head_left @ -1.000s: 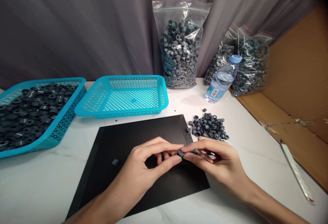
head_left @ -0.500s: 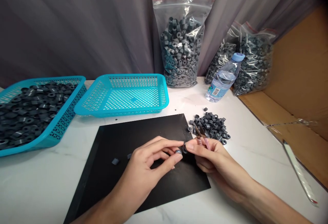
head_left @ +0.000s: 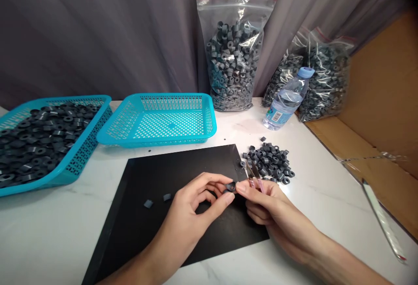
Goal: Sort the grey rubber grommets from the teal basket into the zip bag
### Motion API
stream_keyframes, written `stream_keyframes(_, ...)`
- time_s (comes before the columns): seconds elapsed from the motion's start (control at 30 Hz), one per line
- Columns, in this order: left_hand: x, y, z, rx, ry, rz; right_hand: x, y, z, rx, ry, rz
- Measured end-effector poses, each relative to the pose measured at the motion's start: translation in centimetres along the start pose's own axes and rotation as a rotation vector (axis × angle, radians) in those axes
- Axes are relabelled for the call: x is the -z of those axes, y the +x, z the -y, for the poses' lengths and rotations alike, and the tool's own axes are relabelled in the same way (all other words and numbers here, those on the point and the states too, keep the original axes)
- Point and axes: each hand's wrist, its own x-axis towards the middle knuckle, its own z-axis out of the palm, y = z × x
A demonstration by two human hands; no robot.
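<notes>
My left hand [head_left: 192,202] pinches a small dark grey ring [head_left: 230,186] between thumb and forefinger above a black mat [head_left: 156,224]. My right hand [head_left: 271,209] meets it from the right, its fingertips touching the same ring, and it also holds small pink-handled scissors [head_left: 254,175] whose blades point away toward a loose pile of grey rings [head_left: 270,161]. Two small grey pieces [head_left: 148,203] lie on the mat to the left of my hands.
An empty turquoise basket [head_left: 160,119] and a turquoise basket full of dark rings [head_left: 42,139] stand at the left. Two clear bags of rings [head_left: 233,54] lean on the curtain, beside a water bottle [head_left: 287,100]. A cardboard box [head_left: 379,115] and a blade-like tool [head_left: 382,219] are at right.
The scissors have swung up from lying under my right hand to pointing at the ring pile. A second small grey piece now lies on the mat.
</notes>
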Motion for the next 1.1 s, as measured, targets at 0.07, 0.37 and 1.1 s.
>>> stream_keyframes(0.07,0.1,0.1,-0.3,0.043,-0.026,0.029,-0.1,-0.1,0.0,-0.004,-0.004,0.010)
stream_keyframes(0.37,0.3,0.2,0.0,0.078,-0.110,0.077,0.0,-0.1,-0.2,-0.007,-0.007,0.030)
stream_keyframes(1.1,1.2,1.1,-0.3,-0.010,0.034,0.054,0.3,1.4,1.8,0.480,-0.341,-0.392)
